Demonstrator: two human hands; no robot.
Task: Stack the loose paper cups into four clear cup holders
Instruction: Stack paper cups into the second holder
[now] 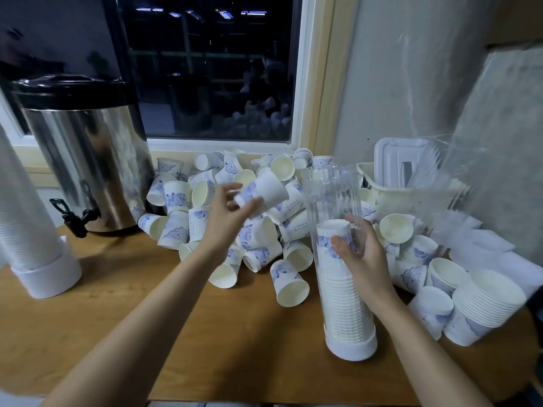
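Your left hand (224, 219) grips one paper cup (264, 191), axis sideways, mouth rightward; right hand (363, 252) grasps one upright clear holder (332, 186).

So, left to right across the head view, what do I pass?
First a full cup holder, steel drinks urn, left hand holding a paper cup, half-filled clear cup holder gripped by the right hand, nested cup stack.

Matt paper cups (289, 284), blue-printed; clear, glossy ribbed plastic holder (332, 195) on smooth white plastic base (352, 348); polished steel urn (88, 160), glossy black lid (70, 92); matt wood-grain counter (117, 304); cream plastic basket (411, 198).
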